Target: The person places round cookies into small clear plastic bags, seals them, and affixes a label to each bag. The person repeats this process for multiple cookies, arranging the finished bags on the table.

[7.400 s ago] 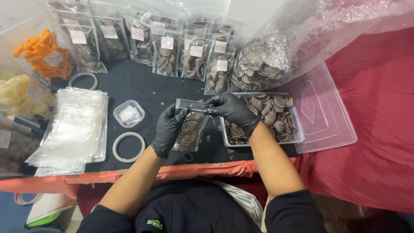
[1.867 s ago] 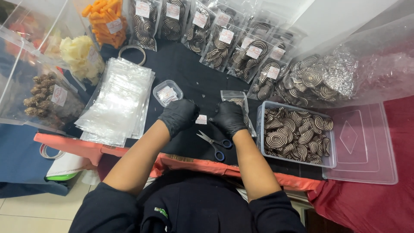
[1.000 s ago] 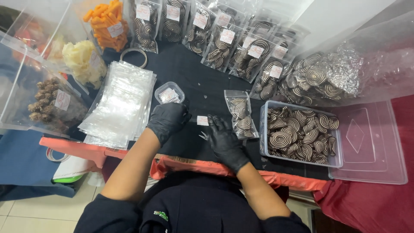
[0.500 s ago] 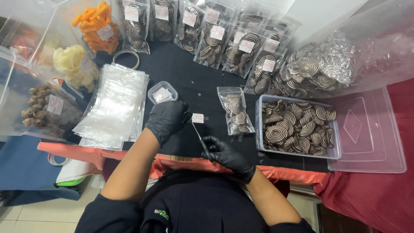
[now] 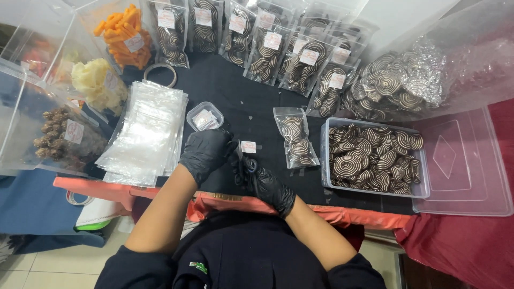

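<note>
scissors point(image 5: 242, 160) mostly hidden by hands point(image 5: 235, 160)

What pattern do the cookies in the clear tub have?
Brown-and-cream spiral swirls on the cookies, seen in the head view.

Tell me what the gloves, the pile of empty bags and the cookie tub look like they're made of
The gloves, left hand and right hand: thin black rubbery material, probably nitrile or latex, matte and snug. Pile of empty bags: clear glossy plastic film, catching light. Cookie tub: stiff translucent plastic; the cookies show through its wall.
</note>
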